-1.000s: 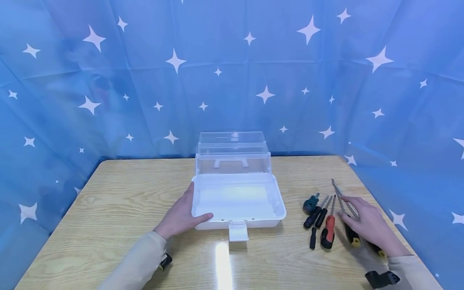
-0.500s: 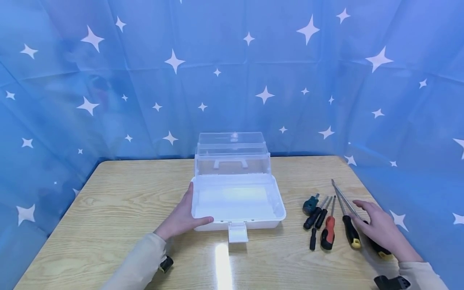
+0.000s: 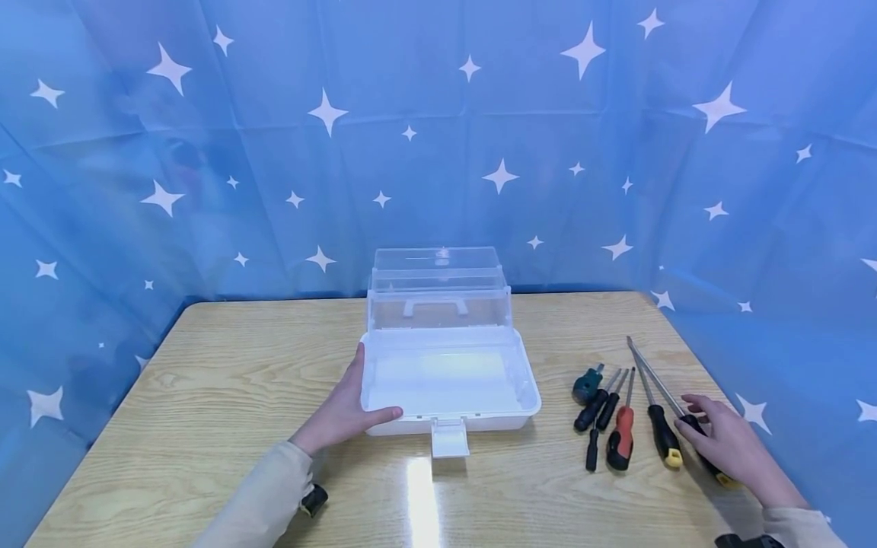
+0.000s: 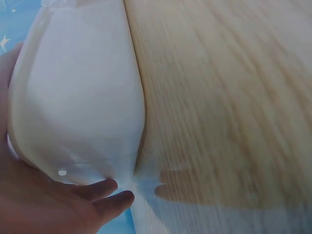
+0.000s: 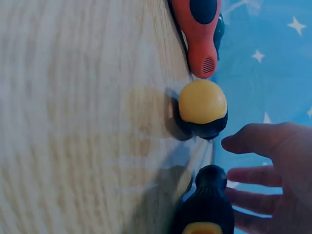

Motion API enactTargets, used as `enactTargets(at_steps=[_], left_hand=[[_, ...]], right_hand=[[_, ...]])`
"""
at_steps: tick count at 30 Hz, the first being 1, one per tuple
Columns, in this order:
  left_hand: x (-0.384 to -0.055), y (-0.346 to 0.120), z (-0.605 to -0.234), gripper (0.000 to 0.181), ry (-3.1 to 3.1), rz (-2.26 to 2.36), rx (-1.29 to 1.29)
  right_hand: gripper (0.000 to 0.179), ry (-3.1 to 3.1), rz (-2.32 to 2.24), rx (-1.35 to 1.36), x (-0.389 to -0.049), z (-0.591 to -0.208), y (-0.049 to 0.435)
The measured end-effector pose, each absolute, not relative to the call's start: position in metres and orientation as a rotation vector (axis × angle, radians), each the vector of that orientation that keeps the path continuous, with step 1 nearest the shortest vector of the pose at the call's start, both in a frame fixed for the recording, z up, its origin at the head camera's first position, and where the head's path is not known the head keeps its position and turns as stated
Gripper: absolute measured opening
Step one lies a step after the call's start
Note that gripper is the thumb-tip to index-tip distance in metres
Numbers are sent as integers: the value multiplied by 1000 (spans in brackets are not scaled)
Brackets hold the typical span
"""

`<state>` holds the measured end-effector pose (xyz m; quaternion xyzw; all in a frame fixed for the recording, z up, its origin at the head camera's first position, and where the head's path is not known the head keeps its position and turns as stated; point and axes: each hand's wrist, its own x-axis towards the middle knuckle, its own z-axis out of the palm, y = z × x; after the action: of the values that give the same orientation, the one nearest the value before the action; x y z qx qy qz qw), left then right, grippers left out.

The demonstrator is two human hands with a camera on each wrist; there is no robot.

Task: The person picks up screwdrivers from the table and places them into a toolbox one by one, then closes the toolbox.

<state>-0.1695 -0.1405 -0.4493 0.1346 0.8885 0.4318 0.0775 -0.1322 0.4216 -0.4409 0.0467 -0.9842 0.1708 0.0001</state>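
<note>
A white toolbox (image 3: 493, 424) stands unlatched, its translucent lid (image 3: 441, 310) raised at the back and nothing inside. My left hand (image 3: 342, 415) holds its front left corner: the thumb lies along the front rim, the fingers go along the side wall (image 4: 78, 92). At the right, my right hand (image 3: 733, 449) hovers round the black-and-yellow handle of the rightmost long screwdriver (image 3: 661, 383). In the right wrist view the fingers are close beside that handle (image 5: 204, 209), loosely bent; whether they touch it is unclear. A second black-and-yellow screwdriver (image 3: 663, 438) lies just left.
Farther left lie a red-and-black screwdriver (image 3: 620, 438), small dark screwdrivers (image 3: 591, 411) and a stubby green one (image 3: 587, 386). The box's latch flap (image 3: 450, 439) sticks out at the front. A blue starry curtain (image 3: 438, 137) hangs behind the wooden table (image 3: 260, 365).
My right hand has drawn back toward the right and nearer to me, from above the screwdriver shafts to the rightmost handle. The left hand keeps its hold on the toolbox.
</note>
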Motion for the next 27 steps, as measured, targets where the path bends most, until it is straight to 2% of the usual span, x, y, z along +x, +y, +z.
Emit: enactTargets(at_steps=[11, 27], left_hand=[[-167, -139, -448, 125, 2632, 1319, 349], [-166, -140, -451, 126, 2617, 1359, 337]], right_hand=[[49, -3112, 582, 110, -132, -448, 430], [35, -2893, 654, -14, -141, -455, 426]])
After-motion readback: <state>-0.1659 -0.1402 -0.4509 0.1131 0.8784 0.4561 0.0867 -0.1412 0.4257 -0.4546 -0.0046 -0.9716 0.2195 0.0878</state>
